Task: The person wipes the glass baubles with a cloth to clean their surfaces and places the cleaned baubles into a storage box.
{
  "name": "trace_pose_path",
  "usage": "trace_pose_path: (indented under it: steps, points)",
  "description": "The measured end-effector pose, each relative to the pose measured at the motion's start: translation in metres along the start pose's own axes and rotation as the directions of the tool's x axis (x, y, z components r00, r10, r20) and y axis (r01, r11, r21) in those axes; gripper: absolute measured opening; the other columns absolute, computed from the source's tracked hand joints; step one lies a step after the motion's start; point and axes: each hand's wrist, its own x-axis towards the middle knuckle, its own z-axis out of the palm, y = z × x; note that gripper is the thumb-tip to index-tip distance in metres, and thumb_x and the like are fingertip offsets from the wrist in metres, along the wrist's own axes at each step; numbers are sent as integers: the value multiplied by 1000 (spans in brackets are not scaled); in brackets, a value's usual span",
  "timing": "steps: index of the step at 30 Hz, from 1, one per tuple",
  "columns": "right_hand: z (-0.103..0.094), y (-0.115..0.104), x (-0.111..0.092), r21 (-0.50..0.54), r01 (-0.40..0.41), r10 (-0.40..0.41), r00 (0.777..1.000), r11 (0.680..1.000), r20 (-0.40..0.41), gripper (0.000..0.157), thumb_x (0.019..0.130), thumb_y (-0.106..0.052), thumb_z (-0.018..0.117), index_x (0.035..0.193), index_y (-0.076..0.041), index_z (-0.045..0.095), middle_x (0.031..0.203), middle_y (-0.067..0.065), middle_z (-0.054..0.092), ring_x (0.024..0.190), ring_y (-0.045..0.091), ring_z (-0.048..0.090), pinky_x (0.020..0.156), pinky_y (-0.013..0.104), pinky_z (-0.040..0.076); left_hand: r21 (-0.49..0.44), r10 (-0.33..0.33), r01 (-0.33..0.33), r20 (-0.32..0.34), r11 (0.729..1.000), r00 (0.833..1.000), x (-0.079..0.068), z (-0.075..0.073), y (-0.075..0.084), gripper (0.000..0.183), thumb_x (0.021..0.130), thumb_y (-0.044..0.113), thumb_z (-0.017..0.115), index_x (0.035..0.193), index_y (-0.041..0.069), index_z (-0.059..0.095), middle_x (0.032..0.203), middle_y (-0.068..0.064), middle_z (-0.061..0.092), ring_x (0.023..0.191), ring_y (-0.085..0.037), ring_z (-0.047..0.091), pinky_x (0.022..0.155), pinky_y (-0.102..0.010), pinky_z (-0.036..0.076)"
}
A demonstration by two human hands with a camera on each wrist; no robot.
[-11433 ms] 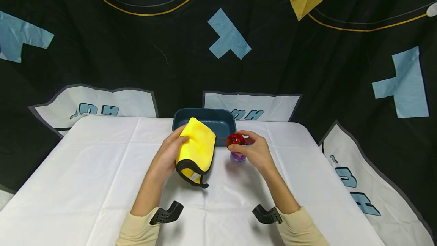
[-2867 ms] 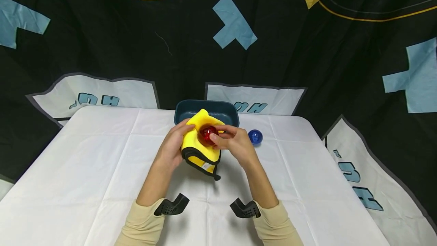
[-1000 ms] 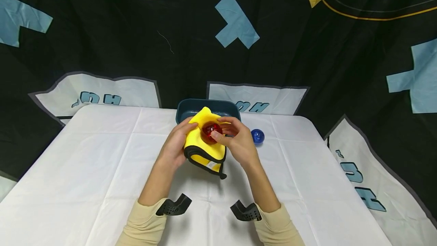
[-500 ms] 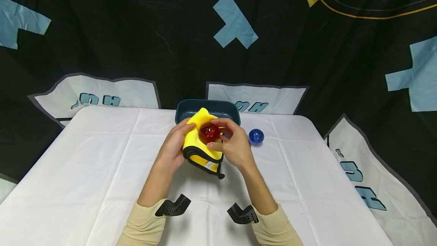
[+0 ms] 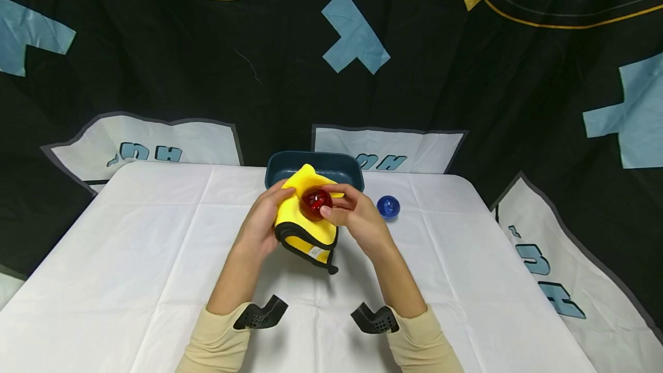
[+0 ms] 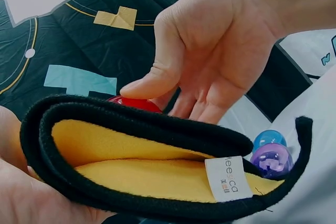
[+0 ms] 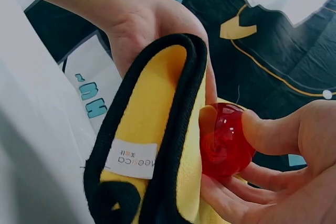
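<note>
A folded yellow cloth (image 5: 305,217) with black edging and a white label (image 6: 228,179) is held in my left hand (image 5: 259,220), above the table. With thumb and fingers, my right hand (image 5: 362,220) holds a shiny see-through red ball (image 7: 227,140) against the cloth's face. In the left wrist view the cloth hides most of the red ball. To the right of that hand, a see-through blue ball (image 5: 388,207) rests on the table. A purple ball (image 6: 272,160) shows beside the blue one in the left wrist view; in the head view it is hidden.
Behind the cloth, a dark blue rectangular tray (image 5: 342,163) stands near the far edge of the white-covered table (image 5: 181,246). The cloth and my hands cover part of its front. A black patterned curtain (image 5: 233,85) hangs beyond the table.
Earlier the red ball was right of the cloth, above the purple ball; my right hand has brought it left onto the cloth. Within the last second, ball and fingers have shifted slightly against it.
</note>
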Motion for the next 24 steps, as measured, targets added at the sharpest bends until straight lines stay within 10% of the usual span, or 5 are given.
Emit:
trace_pose_path:
  steps: [7, 24]
  points:
    - [-2, 1, 3, -5, -16, 16, 999, 1000, 44, 43, 93, -14, 71, 135, -18, 61, 134, 9, 65, 124, 27, 61, 111, 48, 48, 11, 9, -9, 3, 1000, 1000, 1, -1, -1, 47, 107, 25, 43, 153, 20, 39, 150, -7, 40, 135, -23, 43, 109, -32, 49]
    - [7, -4, -6, -191, 131, -162, 975, 973, -154, 37, 89, -18, 78, 125, -19, 71, 121, 6, 69, 110, 26, 65, 95, 42, 59, -21, 36, -36, -17, 999, 999, 2, 0, -1, 47, 107, 23, 42, 153, 18, 38, 153, -7, 38, 137, -23, 42, 116, -36, 42]
